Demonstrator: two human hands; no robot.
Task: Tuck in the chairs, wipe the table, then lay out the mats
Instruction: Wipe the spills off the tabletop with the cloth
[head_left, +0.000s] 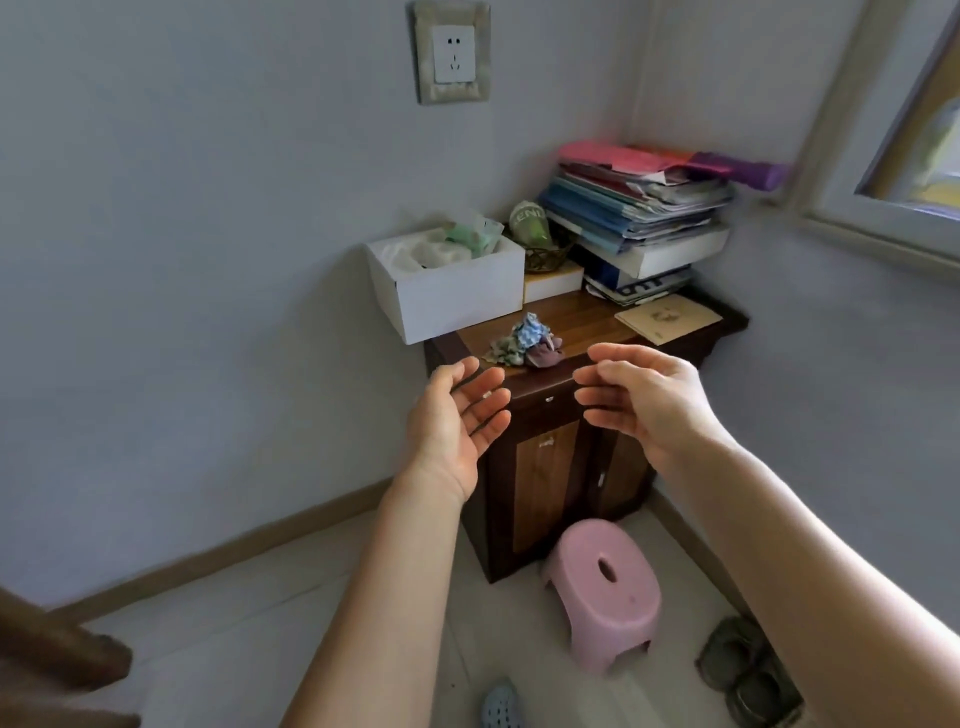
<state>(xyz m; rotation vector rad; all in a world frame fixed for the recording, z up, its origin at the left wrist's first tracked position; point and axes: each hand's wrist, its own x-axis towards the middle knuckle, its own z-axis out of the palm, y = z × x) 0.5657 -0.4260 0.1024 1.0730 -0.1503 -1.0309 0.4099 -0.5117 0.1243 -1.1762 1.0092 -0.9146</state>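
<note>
Both our bare forearms fill the lower frame, reaching forward. Our left hand (457, 415) is open, palm turned inward, fingers spread and holding nothing. Our right hand (644, 400) is open too, fingers loosely curled toward the left one, also empty. The two hands face each other with a gap between them, hovering in front of a dark brown wooden cabinet with lighter door panels (545, 467) set in the room corner.

On the cabinet top, just beyond the fingertips, lies a crumpled blue, green and mauve patterned cloth (527, 340), probably the wipe rag, though blur makes that unsure. Neither hand touches it.

Behind the cloth on the left sits an open white cardboard box (457, 296) overhanging the cabinet edge. To the right stands a tall stack of books and papers (639, 218) topped with pink sheets, and a tan booklet (667, 318) lies flat near the cabinet's right edge.

On the pale tiled floor (234, 623), a pink plastic stool with an oval slot (602, 592) stands just beside the cabinet base. A brown wooden piece of furniture (47, 660) cuts into the bottom-left corner; we cannot tell what it is.
</note>
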